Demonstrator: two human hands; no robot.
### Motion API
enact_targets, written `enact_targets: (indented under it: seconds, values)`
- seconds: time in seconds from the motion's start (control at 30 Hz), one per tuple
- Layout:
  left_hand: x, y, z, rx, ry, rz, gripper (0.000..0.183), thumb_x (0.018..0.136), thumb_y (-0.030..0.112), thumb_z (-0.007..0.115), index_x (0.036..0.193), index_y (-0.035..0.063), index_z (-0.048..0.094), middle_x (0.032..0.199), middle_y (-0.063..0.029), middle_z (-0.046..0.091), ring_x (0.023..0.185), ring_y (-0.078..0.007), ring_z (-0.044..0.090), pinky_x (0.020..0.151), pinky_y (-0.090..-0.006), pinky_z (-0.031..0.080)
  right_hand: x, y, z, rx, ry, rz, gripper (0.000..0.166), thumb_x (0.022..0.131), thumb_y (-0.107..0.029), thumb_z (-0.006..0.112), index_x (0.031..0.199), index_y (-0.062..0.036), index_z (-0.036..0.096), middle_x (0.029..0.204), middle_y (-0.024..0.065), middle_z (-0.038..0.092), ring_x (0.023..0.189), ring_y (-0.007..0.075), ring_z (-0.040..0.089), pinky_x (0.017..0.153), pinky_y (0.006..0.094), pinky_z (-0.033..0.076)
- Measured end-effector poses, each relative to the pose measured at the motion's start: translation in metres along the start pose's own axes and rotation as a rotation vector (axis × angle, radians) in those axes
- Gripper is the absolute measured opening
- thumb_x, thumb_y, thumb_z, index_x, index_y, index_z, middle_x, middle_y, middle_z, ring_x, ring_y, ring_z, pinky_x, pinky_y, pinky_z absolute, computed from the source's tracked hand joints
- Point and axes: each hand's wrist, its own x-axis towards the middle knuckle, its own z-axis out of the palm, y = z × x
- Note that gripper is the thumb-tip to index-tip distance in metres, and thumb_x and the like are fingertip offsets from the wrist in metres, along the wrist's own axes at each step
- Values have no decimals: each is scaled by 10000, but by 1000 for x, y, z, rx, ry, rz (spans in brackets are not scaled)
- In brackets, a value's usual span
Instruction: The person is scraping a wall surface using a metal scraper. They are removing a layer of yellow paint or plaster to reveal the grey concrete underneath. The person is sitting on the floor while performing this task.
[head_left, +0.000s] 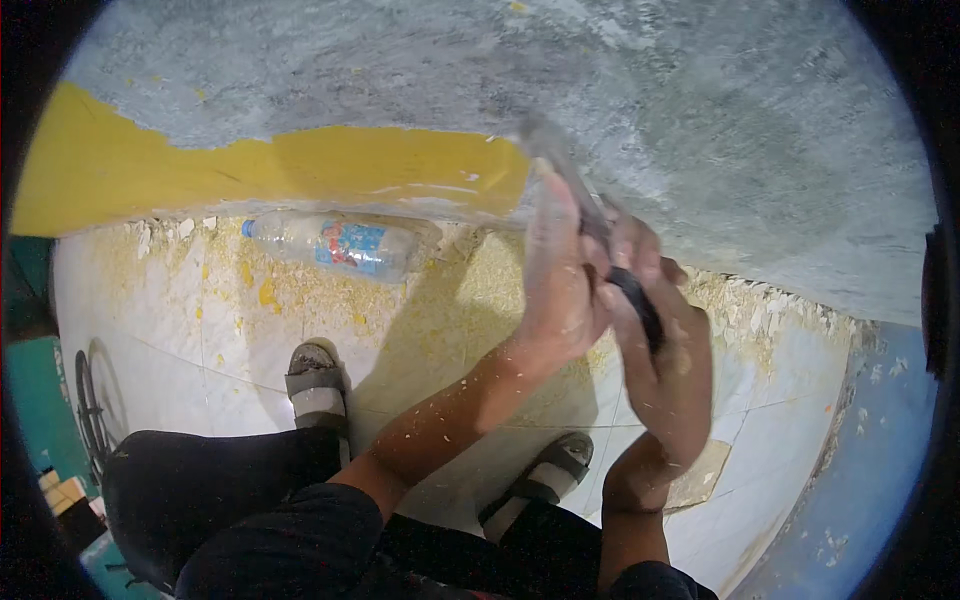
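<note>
My right hand (675, 360) grips the dark handle of a scraper (585, 199). Along its metal shaft lies my left hand (559, 277), thumb stretched towards the blade and fingers partly hidden. The blade end is blurred and meets the wall at the right end of a strip of yellow paint (375, 161). Around that strip the wall (450, 67) is bare grey and rough, with a few yellow specks. Small flakes cling to my left forearm.
A clear plastic bottle (289, 236) with a blue cap lies at the wall's foot. Paint chips (480, 277) litter the white tiled floor (255, 360). My sandalled feet stand there, with a loose flat slab (701, 476) to the right. A blue wall (870, 457) bounds the right side.
</note>
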Motion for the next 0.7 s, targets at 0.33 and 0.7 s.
enact_targets:
  seconds: [0.33,0.7]
  values:
    - [1,-3,-3,-9,178,-110,588,955,658,343,753,110,405,585,-34,369,565,-202,445,585,-377,441,3,-2,-1,-82,-51,57,141,907,-85,609,1007,10,640,752,192,661,647,360,656,585,384,505]
    - [4,-6,3,-21,128,-131,597,935,686,325,818,106,406,634,-24,377,611,-195,456,661,-418,469,1,-3,-17,-10,-61,194,205,865,-38,629,1065,5,629,777,249,593,660,382,626,604,394,491]
